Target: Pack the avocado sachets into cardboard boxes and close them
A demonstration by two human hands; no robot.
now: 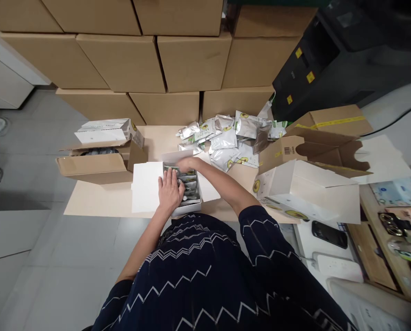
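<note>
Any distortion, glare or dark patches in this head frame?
Head view: wide-angle bending curves the stacked cartons and frame edges; light falls soft and even on the left hand and right hand at the white box; the foil sachets glint mildly; the black machine, top right, is underexposed.

A small white box [188, 209] is seen open on the tabletop [98, 200], filled with a row of silver sachets [192, 185]. The left hand [170, 191] is laid flat on these, fingers stretched out. The right hand [186, 163] is placed at the box's far end, and its grip cannot be made out. A loose pile [229, 135] of like packets is heaped just beyond. An open cardboard box [95, 168] is set to the left, a larger carton [315, 147] to the right, and stacked brown boxes [191, 59] are seen behind.
</note>
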